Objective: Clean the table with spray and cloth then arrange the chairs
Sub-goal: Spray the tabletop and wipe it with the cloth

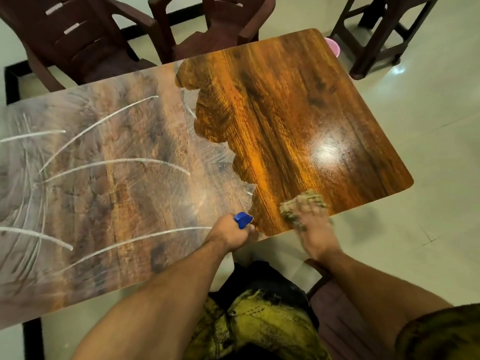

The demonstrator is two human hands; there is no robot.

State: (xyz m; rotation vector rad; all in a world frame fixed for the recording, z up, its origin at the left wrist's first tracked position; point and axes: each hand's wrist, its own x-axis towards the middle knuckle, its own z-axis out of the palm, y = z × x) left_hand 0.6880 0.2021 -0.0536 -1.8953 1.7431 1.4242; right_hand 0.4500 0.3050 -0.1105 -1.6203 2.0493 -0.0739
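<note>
A wooden table [298, 105] fills the view. Its left part is dull with white smears and streaks; its right part is glossy and wiped. My left hand [228, 233] grips a spray bottle at the table's near edge; only the bottle's blue head [242, 219] shows. My right hand [313, 229], blurred, presses a greenish-beige cloth [302, 205] on the table near its front right edge. Two dark brown plastic chairs [78, 40] [220, 24] stand at the far side.
A brown stool or small table [379, 35] stands at the back right, with a pink tub [332, 46] on the floor beside it. A chair seat [335, 318] lies under my right forearm. Pale floor tiles surround the table.
</note>
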